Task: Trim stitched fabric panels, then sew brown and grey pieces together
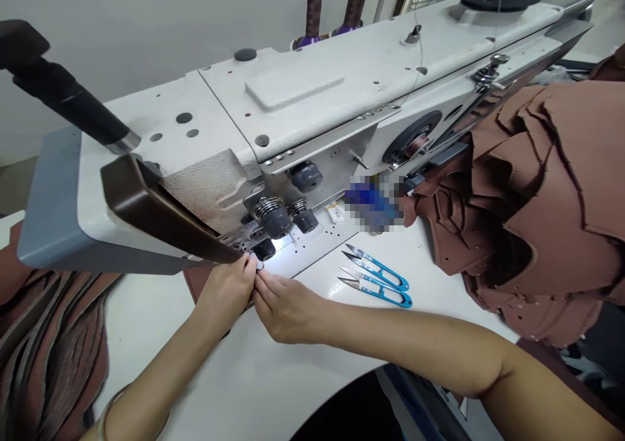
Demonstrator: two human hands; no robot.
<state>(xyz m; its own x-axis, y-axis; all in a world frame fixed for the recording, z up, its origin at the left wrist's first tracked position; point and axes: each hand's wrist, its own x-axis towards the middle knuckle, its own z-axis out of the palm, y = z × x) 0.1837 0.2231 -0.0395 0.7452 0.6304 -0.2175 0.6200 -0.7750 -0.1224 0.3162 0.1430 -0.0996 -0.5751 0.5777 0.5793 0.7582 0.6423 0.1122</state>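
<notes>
A large white sewing machine [303, 96] stretches across the view. Below its needle end, my left hand [227, 291] and my right hand [288, 304] meet with fingertips pressed close together. Between them shows a small pale piece [258, 264], too small to name; which fingers grip it is unclear. Both hands are closed, and the undersides of their fingers are hidden. A reddish-brown piece [195, 281] lies beside my left hand, partly under the machine head. Black tension knobs [276, 219] sit just above the hands, and a lamp lights the machine bed [312, 245].
Two blue-handled thread snips [383, 277] lie on the white table [195, 389], right of my hands. Stacked brown leather pieces [551, 187] fill the right side; more pieces [53, 343] lie at the left. A blurred blue object [374, 203] rests near the machine bed. Thread cones [315, 4] stand behind.
</notes>
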